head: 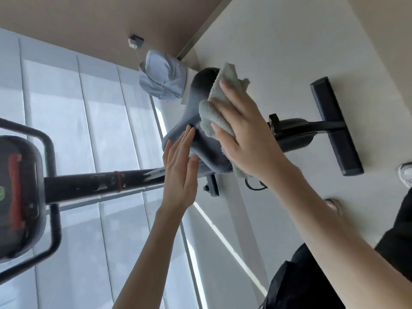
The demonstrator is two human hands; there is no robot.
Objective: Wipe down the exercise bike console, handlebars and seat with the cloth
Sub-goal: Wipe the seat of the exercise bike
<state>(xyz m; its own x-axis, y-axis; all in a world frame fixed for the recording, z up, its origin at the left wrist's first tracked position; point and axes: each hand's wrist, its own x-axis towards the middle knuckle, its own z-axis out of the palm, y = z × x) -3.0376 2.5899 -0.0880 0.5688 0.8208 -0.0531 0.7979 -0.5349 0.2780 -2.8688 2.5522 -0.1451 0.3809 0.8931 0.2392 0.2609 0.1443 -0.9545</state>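
The view is tilted sideways. The black bike seat [196, 94] lies at centre. My right hand [247, 134] presses a pale grey-green cloth [225, 85] flat on the seat's top, fingers straight. With straight fingers my left hand [180, 166] touches the seat's narrow front end. The console [20, 197] with its red stripe and the black handlebar loop [53, 166] show at the left edge, joined to a black post [100, 184].
The bike's rear foot bar [336, 126] lies on the pale floor at right. A light blue bag [162, 76] sits by the wall beyond the seat. Window blinds [93, 121] fill the left. My shoes [405, 175] show at the right edge.
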